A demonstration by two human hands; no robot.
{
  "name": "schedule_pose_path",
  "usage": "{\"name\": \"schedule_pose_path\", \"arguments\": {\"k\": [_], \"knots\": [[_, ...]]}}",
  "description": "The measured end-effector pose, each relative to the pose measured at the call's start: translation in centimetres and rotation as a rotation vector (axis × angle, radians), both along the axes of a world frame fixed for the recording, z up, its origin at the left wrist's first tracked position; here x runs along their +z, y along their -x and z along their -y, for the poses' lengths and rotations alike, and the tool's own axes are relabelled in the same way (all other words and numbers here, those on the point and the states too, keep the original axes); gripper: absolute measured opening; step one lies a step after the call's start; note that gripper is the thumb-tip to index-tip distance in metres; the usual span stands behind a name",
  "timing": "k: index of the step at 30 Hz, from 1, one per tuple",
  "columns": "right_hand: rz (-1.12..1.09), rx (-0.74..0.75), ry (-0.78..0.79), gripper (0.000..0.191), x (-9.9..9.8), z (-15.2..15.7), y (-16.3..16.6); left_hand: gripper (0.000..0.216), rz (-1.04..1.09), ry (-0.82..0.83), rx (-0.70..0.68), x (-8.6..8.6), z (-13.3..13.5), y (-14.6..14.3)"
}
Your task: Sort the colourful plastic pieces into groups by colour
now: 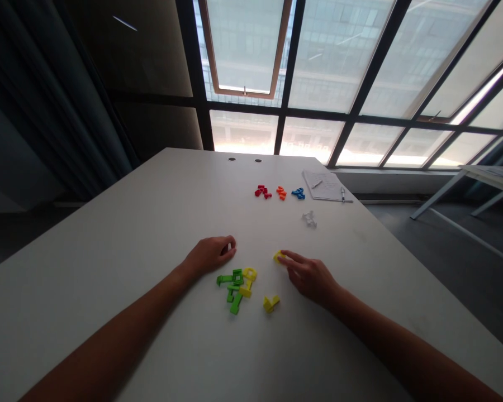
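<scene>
My right hand pinches a small yellow plastic piece at its fingertips, on or just above the white table. My left hand rests on the tabletop with fingers curled in, and nothing shows in it. Just in front of my left wrist lies a group of green plastic pieces, touching or overlapping one another. Yellow pieces sit against the right side of that green group. Another yellow piece, angular in shape, lies apart between the green group and my right forearm.
Farther back on the white table are small clusters of red pieces, orange pieces, blue pieces and clear or whitish pieces. Paper sheets with pens lie at the right edge. Windows stand beyond.
</scene>
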State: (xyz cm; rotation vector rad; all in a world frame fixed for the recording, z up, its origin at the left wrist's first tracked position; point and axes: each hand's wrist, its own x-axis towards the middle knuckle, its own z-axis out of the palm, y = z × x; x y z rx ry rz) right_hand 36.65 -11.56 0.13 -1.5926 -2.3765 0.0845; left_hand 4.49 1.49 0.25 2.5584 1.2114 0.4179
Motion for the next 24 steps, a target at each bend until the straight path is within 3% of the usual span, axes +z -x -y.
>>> {"name": "schedule_pose_path", "arguments": {"k": [5,13,18,24], "knots": [[0.095,-0.169,0.021,0.051,0.0,-0.8,-0.4,0.020,-0.006,-0.002,0.011,-0.1,0.0,0.0],[0.195,-0.229,0.094,0.057,1.0,-2.7,-0.7,0.020,-0.014,-0.008,0.009,-0.2,-0.1,0.0],[0.179,-0.256,0.142,0.053,2.2,-7.5,-2.4,0.020,-0.020,-0.009,0.006,-0.2,-0.1,0.0],[0.203,-0.422,0.242,0.054,3.3,-15.1,-3.0,0.018,-0.022,-0.002,0.024,-0.2,-0.1,-0.1]]}}
